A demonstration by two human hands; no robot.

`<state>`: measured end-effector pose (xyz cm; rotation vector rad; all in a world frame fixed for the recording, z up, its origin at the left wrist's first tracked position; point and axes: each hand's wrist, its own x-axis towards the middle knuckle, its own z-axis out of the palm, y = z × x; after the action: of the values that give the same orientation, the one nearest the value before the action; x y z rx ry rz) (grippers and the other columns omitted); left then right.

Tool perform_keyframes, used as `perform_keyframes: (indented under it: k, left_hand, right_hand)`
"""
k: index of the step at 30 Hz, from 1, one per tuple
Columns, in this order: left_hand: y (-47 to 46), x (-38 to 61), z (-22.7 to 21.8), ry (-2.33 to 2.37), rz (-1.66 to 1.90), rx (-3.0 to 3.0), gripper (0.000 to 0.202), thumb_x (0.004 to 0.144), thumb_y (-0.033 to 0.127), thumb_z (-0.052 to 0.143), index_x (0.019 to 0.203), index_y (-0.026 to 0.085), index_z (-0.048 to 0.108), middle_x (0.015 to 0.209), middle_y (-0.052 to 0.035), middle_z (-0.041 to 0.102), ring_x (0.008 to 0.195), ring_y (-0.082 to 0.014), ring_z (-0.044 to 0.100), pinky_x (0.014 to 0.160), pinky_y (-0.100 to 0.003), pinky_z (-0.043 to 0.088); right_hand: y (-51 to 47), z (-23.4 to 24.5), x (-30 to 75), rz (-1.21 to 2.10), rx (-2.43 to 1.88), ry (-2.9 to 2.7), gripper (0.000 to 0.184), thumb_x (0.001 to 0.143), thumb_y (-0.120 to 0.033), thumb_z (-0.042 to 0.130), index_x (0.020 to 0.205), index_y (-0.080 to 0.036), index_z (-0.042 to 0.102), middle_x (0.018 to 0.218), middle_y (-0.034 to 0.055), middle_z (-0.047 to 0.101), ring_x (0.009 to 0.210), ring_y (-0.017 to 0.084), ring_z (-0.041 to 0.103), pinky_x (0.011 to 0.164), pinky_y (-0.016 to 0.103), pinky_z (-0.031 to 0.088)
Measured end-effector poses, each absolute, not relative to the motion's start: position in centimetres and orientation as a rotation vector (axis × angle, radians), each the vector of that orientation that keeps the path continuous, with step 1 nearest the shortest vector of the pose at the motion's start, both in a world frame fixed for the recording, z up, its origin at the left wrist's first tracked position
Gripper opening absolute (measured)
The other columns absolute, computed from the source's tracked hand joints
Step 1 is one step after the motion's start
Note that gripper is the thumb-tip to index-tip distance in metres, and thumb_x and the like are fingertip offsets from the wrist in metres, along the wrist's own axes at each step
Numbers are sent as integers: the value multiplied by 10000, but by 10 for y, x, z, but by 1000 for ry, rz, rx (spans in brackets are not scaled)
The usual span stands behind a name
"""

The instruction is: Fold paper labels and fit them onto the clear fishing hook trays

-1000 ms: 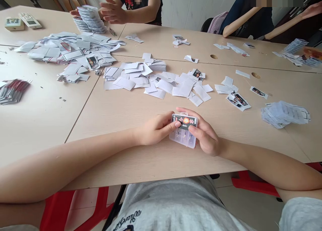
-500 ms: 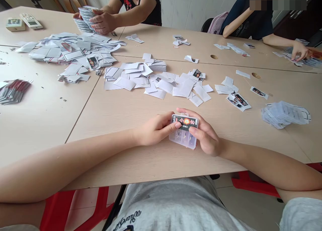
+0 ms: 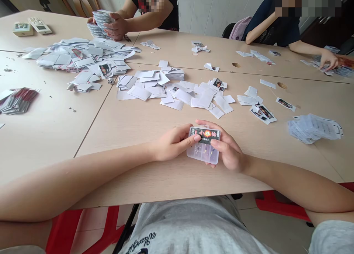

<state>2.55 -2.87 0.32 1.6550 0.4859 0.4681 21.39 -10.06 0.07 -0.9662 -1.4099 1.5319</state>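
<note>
Between my two hands is a small clear plastic box [image 3: 205, 155] with compartments and tiny items inside, too small to name. A black label card with a red and yellow burst shows at its upper half. My left hand [image 3: 177, 141] grips the box's left side, thumb on the label. On the right side, my right hand [image 3: 228, 147] holds it with the thumb over the label's lower corner and fingers behind. The box is tilted towards me above the table's near edge. Beyond it lies a loose spread of white cards [image 3: 182, 91], some with black printed faces.
A large card heap [image 3: 83, 58] covers the far left, near a red-edged stack [image 3: 19, 101]. Clear plastic boxes [image 3: 312, 128] are piled at right. Across the table [image 3: 143, 128], one person's hands [image 3: 117, 25] hold card stacks; another person's hand [image 3: 329, 58] touches a pile.
My hands keep hold of the box, which has turned slightly and shifted a little to the right. The whole view has also moved slightly. The co-worker still holds the card stacks.
</note>
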Motion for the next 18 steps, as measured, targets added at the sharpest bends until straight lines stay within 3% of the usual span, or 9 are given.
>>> perform_keyframes:
  k: [5,10,14,18]
  left_hand:
    - [-29,25,8,460,447,1546,354,900,467,466,987,131,535,853,-61,619,730,-150,573,633,-269,445]
    - [-20,21,12,561,404,1433,345,908,436,412,737,152,509,565,18,420,482,-85,332,467,-251,274]
    - [4,15,18,695,365,1392,349,848,382,483,577,166,441,458,18,350,429,-82,287,443,-268,224]
    - [47,7,31,937,587,1220,300,813,398,531,632,167,471,430,43,320,377,-67,254,397,-237,172]
  right_hand:
    - [-97,-2,214,1558,-954,-1359,521,888,-347,441,1394,-294,327,898,34,612,467,105,542,368,226,413]
    - [-88,-1,210,1607,-1043,-1251,491,873,-358,439,1354,-264,403,950,54,626,505,114,542,348,213,384]
    - [-78,-2,205,1591,-1111,-1154,476,885,-479,432,1285,-224,460,704,5,578,465,101,476,344,184,317]
    - [-71,-3,205,1606,-1085,-1002,481,900,-514,398,1256,-195,447,524,-50,482,400,71,356,370,166,232]
